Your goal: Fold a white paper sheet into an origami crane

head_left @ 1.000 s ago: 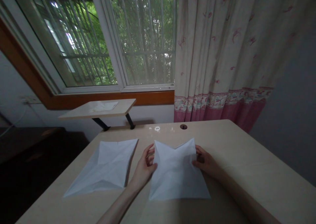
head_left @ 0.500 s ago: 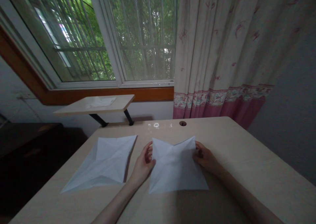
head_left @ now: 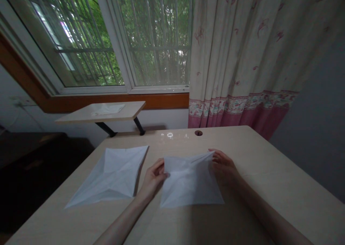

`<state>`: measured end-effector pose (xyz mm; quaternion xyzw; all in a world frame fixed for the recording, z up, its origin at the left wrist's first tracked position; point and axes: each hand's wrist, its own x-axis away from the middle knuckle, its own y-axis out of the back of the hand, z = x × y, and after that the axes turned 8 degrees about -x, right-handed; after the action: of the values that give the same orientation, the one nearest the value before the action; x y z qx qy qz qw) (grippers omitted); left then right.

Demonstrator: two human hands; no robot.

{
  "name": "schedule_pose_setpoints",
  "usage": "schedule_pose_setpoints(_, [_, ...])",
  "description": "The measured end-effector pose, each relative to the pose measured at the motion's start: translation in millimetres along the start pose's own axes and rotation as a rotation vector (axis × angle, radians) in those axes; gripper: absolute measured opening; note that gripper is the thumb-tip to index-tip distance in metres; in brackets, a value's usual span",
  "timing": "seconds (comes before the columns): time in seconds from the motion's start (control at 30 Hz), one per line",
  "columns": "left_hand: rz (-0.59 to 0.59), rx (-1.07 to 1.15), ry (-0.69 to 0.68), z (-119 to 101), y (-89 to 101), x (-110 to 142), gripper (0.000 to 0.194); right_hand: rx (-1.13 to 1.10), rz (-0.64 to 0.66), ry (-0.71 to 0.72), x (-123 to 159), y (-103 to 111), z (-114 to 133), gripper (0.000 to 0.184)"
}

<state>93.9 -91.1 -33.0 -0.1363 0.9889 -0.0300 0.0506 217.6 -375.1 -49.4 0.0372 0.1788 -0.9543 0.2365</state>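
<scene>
White sheets on pale desk (head_left: 269,173), near window (head_left: 159,36).

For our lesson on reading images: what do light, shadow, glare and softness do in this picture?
Head view: dim room, brightest through the window; small glare spots on the desk near its far edge; a shadow across the held sheet and the desk below; left hand and right hand slightly soft, cause unclear.

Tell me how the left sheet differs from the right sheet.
The left sheet lies unheld; the right sheet has the left hand and right hand at its sides. The left sheet has one long, drawn-out corner; the right sheet is squarer. Both are white and creased.
</scene>
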Motion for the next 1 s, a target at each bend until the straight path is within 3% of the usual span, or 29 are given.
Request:
schedule_pose_setpoints(0.17, [0.008,0.176,0.066,-11.9,-1.6,3.5,0.034,0.112,0.026,0.023,0.2,4.3,5.7,0.035])
schedule_pose_setpoints(0.3, [0.046,0.207,0.073,-18.5,-1.1,4.4,0.055,0.221,0.047,0.056,2.6,5.9,11.6,0.039])
schedule_pose_setpoints(0.5, [0.111,0.111,0.004,-16.7,-4.2,6.3,0.067,0.208,0.005,0.035,6.7,-1.9,13.0,0.063])
schedule_pose_setpoints(0.7, [0.198,-0.024,-0.039,-11.4,-9.1,10.2,0.072,0.129,0.040,-0.006,6.7,-5.1,5.5,0.057])
schedule_pose_setpoints(1.0, [0.369,-0.265,-0.150,-14.8,-4.3,13.5,0.067,0.465,0.240,-0.075,15.5,-9.9,20.0,0.045])
